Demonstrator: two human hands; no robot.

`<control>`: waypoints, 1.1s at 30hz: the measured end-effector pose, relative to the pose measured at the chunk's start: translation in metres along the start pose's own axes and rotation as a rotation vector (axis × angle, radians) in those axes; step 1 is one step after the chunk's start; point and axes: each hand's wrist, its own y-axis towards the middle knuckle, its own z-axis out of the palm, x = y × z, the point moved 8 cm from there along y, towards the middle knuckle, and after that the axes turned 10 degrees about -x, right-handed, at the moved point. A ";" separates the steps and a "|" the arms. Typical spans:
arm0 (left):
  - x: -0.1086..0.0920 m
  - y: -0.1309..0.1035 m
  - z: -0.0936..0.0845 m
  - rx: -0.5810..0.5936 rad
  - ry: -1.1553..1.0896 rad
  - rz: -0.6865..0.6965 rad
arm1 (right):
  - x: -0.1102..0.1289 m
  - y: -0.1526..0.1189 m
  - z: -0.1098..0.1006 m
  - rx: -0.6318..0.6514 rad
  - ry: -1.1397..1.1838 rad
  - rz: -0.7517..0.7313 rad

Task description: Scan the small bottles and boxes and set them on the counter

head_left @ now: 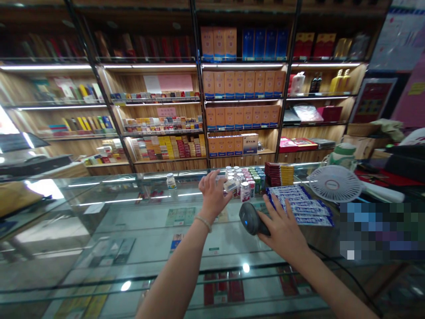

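My left hand (214, 192), with a beaded band on the wrist, is over the glass counter (142, 226). Its fingers and thumb are around a small bottle (231, 185), which is tilted on its side. A group of small bottles (245, 191) with pink, green and blue labels stands just beyond. My right hand (287, 228) has its fingers spread, and its thumb side touches the handle of a dark barcode scanner (249, 219) with a blue light. Under and beyond those fingertips lie several blue and white packets (307, 206). One small white-capped bottle (171, 181) stands apart to the left.
Stacked red and yellow packs (279, 174) stand behind the packets. A white handheld fan (335, 184) lies at the right, near a green and white jug (343, 155). A black cable (345, 270) runs below my right forearm. Shelves of boxes (244, 117) line the wall.
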 end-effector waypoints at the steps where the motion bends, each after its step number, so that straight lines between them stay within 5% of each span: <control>1: 0.000 0.000 0.000 0.002 -0.001 0.000 | 0.000 0.000 0.001 0.006 0.004 -0.003; 24: -0.004 0.001 -0.001 0.019 -0.027 0.004 | 0.008 -0.011 0.001 0.231 0.080 -0.216; 33: -0.002 0.001 -0.002 0.018 -0.022 -0.024 | -0.030 0.056 0.012 0.159 0.038 -0.188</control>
